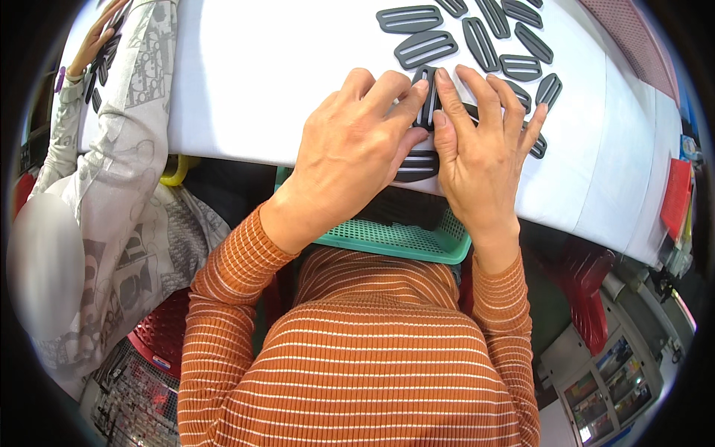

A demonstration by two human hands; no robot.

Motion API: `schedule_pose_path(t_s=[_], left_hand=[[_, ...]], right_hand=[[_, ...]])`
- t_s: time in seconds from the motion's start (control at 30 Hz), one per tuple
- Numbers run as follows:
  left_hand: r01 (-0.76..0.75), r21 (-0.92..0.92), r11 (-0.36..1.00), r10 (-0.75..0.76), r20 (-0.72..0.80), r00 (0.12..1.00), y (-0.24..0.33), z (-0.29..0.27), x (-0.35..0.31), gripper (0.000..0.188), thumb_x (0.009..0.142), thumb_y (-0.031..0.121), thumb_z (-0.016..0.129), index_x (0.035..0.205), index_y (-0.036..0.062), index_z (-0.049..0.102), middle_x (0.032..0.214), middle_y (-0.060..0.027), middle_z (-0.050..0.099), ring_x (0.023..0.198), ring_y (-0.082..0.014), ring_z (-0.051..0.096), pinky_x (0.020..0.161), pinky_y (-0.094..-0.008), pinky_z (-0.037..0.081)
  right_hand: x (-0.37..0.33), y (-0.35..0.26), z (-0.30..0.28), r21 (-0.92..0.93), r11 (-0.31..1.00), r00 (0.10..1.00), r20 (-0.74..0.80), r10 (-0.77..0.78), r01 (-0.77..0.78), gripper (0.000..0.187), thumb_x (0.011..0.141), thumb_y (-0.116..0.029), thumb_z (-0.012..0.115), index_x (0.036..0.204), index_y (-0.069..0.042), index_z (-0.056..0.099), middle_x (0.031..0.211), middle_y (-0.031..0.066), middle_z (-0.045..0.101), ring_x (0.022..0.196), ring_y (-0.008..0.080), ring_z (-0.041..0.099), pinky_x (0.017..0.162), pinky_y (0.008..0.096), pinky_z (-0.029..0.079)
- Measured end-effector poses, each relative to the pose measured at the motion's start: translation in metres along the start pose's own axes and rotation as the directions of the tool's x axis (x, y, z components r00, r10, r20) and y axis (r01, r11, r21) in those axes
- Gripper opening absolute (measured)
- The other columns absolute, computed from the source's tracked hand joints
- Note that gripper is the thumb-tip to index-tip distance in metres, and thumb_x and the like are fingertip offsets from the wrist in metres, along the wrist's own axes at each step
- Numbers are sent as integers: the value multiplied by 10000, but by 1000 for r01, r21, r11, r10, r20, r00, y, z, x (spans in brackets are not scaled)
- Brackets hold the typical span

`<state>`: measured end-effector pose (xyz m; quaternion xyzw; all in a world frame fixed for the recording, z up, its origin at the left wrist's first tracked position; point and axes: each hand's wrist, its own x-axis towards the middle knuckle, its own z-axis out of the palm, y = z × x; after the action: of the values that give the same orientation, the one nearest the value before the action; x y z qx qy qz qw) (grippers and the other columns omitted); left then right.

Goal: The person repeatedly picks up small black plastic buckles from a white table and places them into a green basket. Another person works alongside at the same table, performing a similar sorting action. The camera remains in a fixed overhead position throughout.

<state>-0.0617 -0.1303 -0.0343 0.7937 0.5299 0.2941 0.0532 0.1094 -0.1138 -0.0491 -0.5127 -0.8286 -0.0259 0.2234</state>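
Note:
On the white table, both my hands meet around one black strap slider buckle [426, 104], which has long slots. My left hand [350, 138] pinches it from the left, with thumb and index finger at its side. From the right, my right hand [480, 141] holds its edge with thumb and index finger, while the other fingers fan out over the table. Another slotted buckle [417, 167] lies nearer me, partly hidden between my wrists. Several matching buckles [426, 48] lie scattered beyond my hands and to their right, some partly covered by my right fingers.
A green basket [387, 246] with dark contents sits at my lap, below the table edge. At the left, a person in a patterned grey sleeve [149, 67] reaches over more dark pieces. Red chairs [588, 287] stand either side, and a pink perforated basket [633, 33] sits far right.

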Motion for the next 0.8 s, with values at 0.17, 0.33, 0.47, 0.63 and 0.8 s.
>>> schedule_pose_path(t_s=[0.17,0.33,0.47,0.63,0.8], left_hand=[[4,14,1000,-5,53,999,-4,-4,3,474,740,116,802,1199,59,701,1036,0,613,853,-177,567,692,-295,541],[-48,70,996,42,85,995,-8,-5,7,455,751,117,787,1193,52,701,1045,4,617,888,-178,574,690,-284,549],[-37,64,997,33,68,997,-11,-5,5,445,761,112,774,1196,52,700,1057,9,617,902,-177,580,691,-285,552],[-27,68,997,21,85,996,-9,-6,6,441,768,104,764,1200,54,695,1063,13,616,902,-181,580,699,-292,556],[-59,87,994,52,78,996,-9,-6,6,423,785,105,757,1200,58,693,1054,9,615,895,-187,579,688,-299,556]], right_hand=[[-14,-17,-5,-73,997,999,47,-6,9,356,907,-250,635,1228,-108,692,1311,3,575,1383,287,410,1119,753,22],[1,-17,2,-108,994,1000,2,0,1,334,889,-228,638,1186,-89,702,1322,4,571,1388,292,416,1096,779,15],[11,-22,6,-115,993,1000,2,10,-10,318,908,-210,614,1194,-95,694,1361,4,547,1385,293,419,1097,767,53],[-11,-23,2,-58,998,1000,6,13,-13,337,874,-212,646,1175,-69,701,1370,14,551,1384,309,431,1090,783,19],[10,-16,9,-63,998,997,-73,-1,-3,304,874,-216,654,1147,-87,693,1395,18,528,1397,297,410,1076,797,72]])
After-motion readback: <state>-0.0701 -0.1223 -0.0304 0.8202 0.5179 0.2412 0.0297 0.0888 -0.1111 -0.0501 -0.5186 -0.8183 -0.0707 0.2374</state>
